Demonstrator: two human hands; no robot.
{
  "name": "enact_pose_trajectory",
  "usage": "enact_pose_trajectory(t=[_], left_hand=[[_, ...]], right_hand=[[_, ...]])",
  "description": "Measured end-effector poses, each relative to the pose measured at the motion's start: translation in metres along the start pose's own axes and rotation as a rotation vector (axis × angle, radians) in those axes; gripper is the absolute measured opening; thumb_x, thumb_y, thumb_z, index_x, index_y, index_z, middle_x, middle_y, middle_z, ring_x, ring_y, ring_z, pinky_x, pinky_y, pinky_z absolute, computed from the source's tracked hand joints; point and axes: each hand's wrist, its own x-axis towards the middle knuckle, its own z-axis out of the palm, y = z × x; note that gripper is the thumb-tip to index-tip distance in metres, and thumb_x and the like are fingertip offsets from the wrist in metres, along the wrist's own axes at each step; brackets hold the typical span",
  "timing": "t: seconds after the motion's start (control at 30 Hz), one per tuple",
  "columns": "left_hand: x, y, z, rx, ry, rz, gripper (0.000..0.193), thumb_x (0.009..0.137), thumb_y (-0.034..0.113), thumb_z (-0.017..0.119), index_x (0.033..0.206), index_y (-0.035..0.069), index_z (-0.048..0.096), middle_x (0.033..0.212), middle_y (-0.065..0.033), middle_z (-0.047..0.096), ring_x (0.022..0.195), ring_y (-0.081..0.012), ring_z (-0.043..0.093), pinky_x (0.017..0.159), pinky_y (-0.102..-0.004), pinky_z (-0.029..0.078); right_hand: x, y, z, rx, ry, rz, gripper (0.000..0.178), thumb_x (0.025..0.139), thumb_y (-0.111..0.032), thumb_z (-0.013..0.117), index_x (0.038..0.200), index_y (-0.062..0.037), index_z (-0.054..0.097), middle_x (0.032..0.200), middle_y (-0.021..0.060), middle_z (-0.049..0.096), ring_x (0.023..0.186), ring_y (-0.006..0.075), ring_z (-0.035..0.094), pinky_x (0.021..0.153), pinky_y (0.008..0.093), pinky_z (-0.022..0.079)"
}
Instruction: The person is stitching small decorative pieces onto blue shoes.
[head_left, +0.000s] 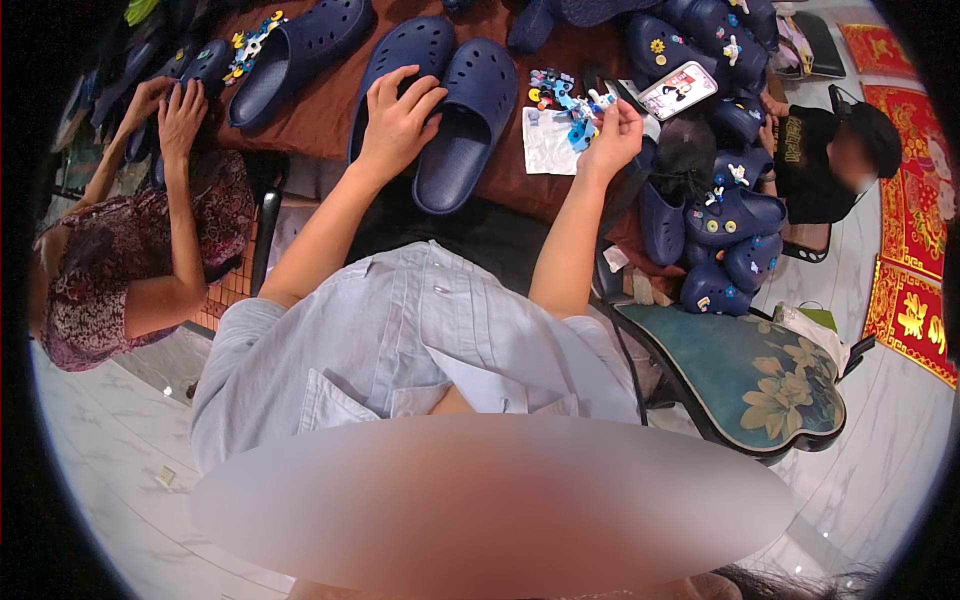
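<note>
A pair of navy clogs stands on the brown-covered table in front of me: a left clog (405, 55) and a right clog (468, 125). Across the left clog's upper lies my left hand (400, 122), fingers spread, its tips reaching toward the right clog. Over to the right, my right hand (612, 140) pinches what looks like a small white-and-blue shoe charm (602, 101) between thumb and fingers. Below and beside it are several blue and white charms (580, 130), partly on a white sheet (548, 145). The pinched piece is partly hidden by my fingers.
Decorated navy clogs (735, 215) are heaped at the right, beside a phone (680, 92). Another navy clog (300, 60) with colourful charms (255, 45) lies left. A co-worker's hands (182, 120) touch clogs there. Another person (825, 160) sits right, near a cushioned chair (745, 385).
</note>
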Motion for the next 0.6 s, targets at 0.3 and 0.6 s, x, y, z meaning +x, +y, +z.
enact_pose_trajectory(t=[0.3,0.6], left_hand=[[0.052,0.049,-0.006,-0.448,0.148,0.078,0.05,0.077,0.017,0.079,0.123,0.007,0.061,0.111,-0.0124,0.064,0.097,-0.0275,0.062,0.076,-0.0334,0.049],[0.053,0.057,0.002,-0.887,-0.108,-0.306,0.018,0.086,0.009,0.072,0.103,0.002,0.07,0.086,-0.0057,0.07,0.067,-0.0082,0.06,0.062,-0.0236,0.049]], right_hand=[[-0.052,-0.036,0.034,0.238,-0.418,0.046,0.019,0.087,0.001,0.067,0.105,-0.0007,0.062,0.092,0.0037,0.064,0.082,0.0094,0.059,0.073,0.0219,0.047],[-0.038,-0.025,0.031,0.218,-0.455,0.047,0.041,0.092,-0.004,0.062,0.13,0.0006,0.046,0.089,0.0085,0.066,0.075,0.0115,0.061,0.067,0.0247,0.05]])
